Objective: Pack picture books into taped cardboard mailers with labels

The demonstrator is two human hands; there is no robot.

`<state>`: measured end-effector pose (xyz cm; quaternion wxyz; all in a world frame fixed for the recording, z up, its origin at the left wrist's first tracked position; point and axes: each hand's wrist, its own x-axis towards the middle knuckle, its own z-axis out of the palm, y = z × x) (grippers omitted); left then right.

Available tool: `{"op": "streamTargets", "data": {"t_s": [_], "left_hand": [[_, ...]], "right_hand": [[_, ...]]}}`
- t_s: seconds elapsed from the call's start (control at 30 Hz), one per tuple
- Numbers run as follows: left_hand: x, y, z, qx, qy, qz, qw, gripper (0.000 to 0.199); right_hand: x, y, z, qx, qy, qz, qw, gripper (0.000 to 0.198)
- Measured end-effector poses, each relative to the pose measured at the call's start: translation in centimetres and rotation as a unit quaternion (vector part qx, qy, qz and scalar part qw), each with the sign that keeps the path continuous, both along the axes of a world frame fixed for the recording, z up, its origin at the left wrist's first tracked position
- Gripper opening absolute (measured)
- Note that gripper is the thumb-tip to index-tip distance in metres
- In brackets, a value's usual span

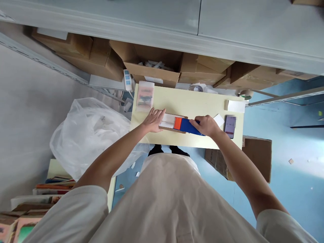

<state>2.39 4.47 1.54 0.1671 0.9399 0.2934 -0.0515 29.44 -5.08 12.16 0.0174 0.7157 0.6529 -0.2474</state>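
On the pale yellow table, my left hand steadies the left end of a flat white-and-brown cardboard pack, its thumb on the near side and its fingers toward the far side. My right hand is closed round a flat blue piece with an orange end. That orange end rests over the pack's right part; its exact kind cannot be made out. Just beyond my right wrist lie a small white card and a phone with its screen lit.
A pinkish wrapped stack lies at the table's left end, a white box at the right. Tape rolls and open cartons line the back below a grey shelf. A plastic bag bulges at left.
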Motion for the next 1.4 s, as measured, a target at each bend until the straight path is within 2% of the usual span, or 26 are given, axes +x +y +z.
{"op": "streamTargets", "data": {"t_s": [0.1, 0.2, 0.33, 0.43, 0.57, 0.7, 0.9, 1.03, 1.13, 1.23, 1.33, 1.4], "left_hand": [[0.1, 0.1, 0.4, 0.009, 0.016, -0.008, 1.000, 0.112], [0.3, 0.0, 0.9, 0.016, 0.035, -0.017, 0.999, 0.111], [0.7, -0.8, 1.6, 0.027, 0.062, -0.013, 0.998, 0.105], [2.4, -1.9, 1.8, 0.027, 0.061, -0.026, 0.997, 0.101], [6.8, -3.7, 1.7, 0.003, 0.035, -0.076, 0.997, 0.104], [10.3, -5.1, 1.4, -0.018, 0.020, -0.094, 0.995, 0.099], [10.8, -5.4, 1.4, -0.039, 0.024, -0.059, 0.997, 0.089], [10.8, -5.5, 1.5, -0.033, 0.032, -0.054, 0.998, 0.086], [10.8, -5.7, 1.5, -0.023, 0.021, -0.069, 0.997, 0.079], [10.8, -5.9, 1.5, -0.014, 0.019, -0.088, 0.996, 0.059], [10.9, -6.1, 1.5, -0.005, 0.021, -0.081, 0.996, 0.047], [11.1, -6.2, 1.5, -0.005, 0.020, -0.070, 0.997, 0.045]], "right_hand": [[3.8, -1.7, -1.0, -0.010, 0.016, -0.015, 1.000, 0.057], [6.9, -2.9, -3.2, -0.002, 0.025, -0.032, 0.999, 0.058], [7.7, -2.8, -6.5, 0.017, 0.043, -0.017, 0.999, 0.057], [7.4, -2.4, -7.9, 0.028, 0.063, -0.018, 0.997, 0.056], [7.4, -2.3, -8.7, 0.023, 0.087, -0.022, 0.996, 0.056], [7.6, -2.4, -9.2, 0.013, 0.109, -0.016, 0.994, 0.057], [10.1, -4.4, -9.1, -0.020, 0.159, -0.020, 0.987, 0.058], [11.5, -5.7, -8.5, -0.042, 0.119, -0.020, 0.992, 0.059], [9.7, -5.1, -7.4, -0.065, 0.032, -0.050, 0.996, 0.059], [5.5, -3.5, -6.1, -0.082, -0.042, -0.083, 0.992, 0.055], [1.5, -2.0, -5.4, -0.076, -0.070, -0.068, 0.992, 0.042], [0.0, -1.7, -5.3, -0.076, -0.069, -0.045, 0.994, 0.034]]}}
